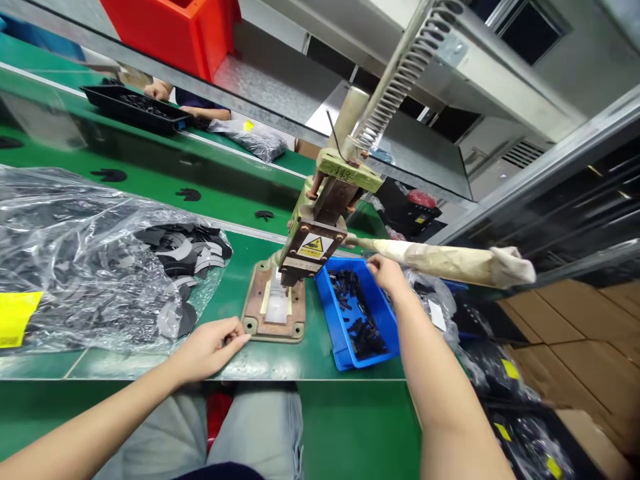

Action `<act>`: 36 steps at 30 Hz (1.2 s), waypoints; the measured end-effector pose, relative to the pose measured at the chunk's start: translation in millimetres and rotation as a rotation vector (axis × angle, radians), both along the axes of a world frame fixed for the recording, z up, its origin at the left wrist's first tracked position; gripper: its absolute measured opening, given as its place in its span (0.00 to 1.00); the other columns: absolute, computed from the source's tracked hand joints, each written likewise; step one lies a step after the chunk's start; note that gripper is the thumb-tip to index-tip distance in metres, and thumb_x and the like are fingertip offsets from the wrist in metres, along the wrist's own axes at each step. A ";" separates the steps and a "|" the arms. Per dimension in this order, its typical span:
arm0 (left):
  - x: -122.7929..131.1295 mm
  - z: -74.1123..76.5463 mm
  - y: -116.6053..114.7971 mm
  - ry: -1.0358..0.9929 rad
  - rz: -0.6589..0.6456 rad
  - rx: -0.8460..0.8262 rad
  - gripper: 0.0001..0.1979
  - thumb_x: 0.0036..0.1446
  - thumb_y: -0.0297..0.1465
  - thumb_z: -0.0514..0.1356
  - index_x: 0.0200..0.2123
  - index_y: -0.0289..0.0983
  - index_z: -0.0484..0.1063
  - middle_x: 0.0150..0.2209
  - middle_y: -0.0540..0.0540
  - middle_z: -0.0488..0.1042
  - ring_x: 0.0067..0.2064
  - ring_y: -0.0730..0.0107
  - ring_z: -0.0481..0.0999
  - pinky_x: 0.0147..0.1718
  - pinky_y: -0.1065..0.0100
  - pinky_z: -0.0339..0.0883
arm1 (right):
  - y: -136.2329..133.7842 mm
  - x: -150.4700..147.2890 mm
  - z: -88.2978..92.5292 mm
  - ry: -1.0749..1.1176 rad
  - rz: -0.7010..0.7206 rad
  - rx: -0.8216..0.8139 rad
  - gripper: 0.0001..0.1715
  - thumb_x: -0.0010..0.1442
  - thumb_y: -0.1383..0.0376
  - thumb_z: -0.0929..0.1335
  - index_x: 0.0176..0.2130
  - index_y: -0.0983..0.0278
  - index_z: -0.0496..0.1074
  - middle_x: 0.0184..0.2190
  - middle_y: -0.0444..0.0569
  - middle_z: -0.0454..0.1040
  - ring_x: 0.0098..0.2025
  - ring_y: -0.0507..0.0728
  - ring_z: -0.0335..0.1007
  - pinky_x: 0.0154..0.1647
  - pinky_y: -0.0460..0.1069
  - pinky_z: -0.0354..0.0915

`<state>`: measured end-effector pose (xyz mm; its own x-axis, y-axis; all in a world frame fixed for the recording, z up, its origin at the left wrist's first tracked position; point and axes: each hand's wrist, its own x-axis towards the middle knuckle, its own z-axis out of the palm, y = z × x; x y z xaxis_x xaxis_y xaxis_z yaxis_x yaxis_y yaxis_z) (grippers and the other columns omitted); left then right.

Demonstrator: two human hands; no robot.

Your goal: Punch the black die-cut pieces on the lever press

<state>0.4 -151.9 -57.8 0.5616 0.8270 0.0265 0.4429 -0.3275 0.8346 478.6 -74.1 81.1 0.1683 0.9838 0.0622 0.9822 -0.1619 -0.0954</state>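
Note:
My left hand rests on the green table with its fingers curled and thumb stretched along them. Its fingertips are at the near left corner of the base of a hand press, and nothing shows in them. My right hand is closed at the far right edge of a blue bin; whatever its fingers may hold is hidden. Small black parts lie in the bin. The press head, with a yellow warning label, stands above a pale block on the base.
A clear plastic bag of dark curved pieces lies at left. The press's wrapped lever sticks out rightward above my right forearm. Behind, several black pieces lie on a green strip. Another person's hand is beside a black tray.

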 end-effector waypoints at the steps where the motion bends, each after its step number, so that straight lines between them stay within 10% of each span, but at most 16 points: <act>1: 0.3 0.8 -0.6 -0.005 0.001 -0.007 0.18 0.69 0.48 0.55 0.35 0.41 0.73 0.32 0.49 0.77 0.34 0.64 0.75 0.36 0.66 0.66 | -14.6 -0.9 -6.0 0.014 0.031 -0.086 0.23 0.68 0.52 0.70 0.56 0.63 0.73 0.55 0.53 0.76 0.53 0.57 0.76 0.57 0.59 0.75; 7: 1.8 6.0 -4.1 -0.014 -0.009 -0.004 0.18 0.66 0.48 0.58 0.35 0.41 0.75 0.32 0.48 0.78 0.34 0.64 0.76 0.36 0.66 0.67 | -93.7 -32.9 -45.2 -0.004 0.161 -0.440 0.50 0.42 0.53 0.83 0.60 0.61 0.72 0.56 0.57 0.78 0.57 0.65 0.75 0.59 0.55 0.70; 16: 0.9 5.4 -7.5 0.023 -0.001 0.045 0.17 0.68 0.47 0.57 0.36 0.41 0.74 0.34 0.48 0.79 0.35 0.65 0.75 0.37 0.67 0.67 | -111.5 -62.0 -54.7 -0.035 0.209 -0.454 0.14 0.60 0.64 0.71 0.47 0.59 0.76 0.48 0.52 0.82 0.52 0.62 0.78 0.53 0.52 0.67; 24: -1.3 4.1 -7.4 0.013 0.015 0.035 0.17 0.70 0.46 0.55 0.36 0.40 0.72 0.33 0.50 0.78 0.35 0.66 0.76 0.37 0.68 0.66 | -117.0 -42.6 -40.9 -0.026 0.056 -0.320 0.20 0.73 0.59 0.59 0.54 0.56 0.76 0.50 0.50 0.83 0.53 0.58 0.79 0.55 0.52 0.68; 30: -2.4 -4.1 -5.3 0.009 0.015 0.020 0.17 0.70 0.47 0.56 0.37 0.41 0.73 0.33 0.51 0.77 0.34 0.68 0.75 0.35 0.69 0.65 | -120.4 -41.4 -47.7 -0.022 0.089 -0.452 0.34 0.57 0.55 0.77 0.59 0.57 0.71 0.58 0.52 0.78 0.60 0.61 0.75 0.60 0.53 0.69; 36: -2.4 -5.4 -6.1 0.020 0.014 0.046 0.16 0.70 0.46 0.56 0.37 0.41 0.73 0.33 0.51 0.77 0.34 0.68 0.75 0.35 0.68 0.65 | -110.0 -53.5 -57.5 -0.043 0.128 -0.553 0.22 0.68 0.52 0.70 0.54 0.64 0.73 0.52 0.51 0.77 0.51 0.56 0.76 0.55 0.59 0.75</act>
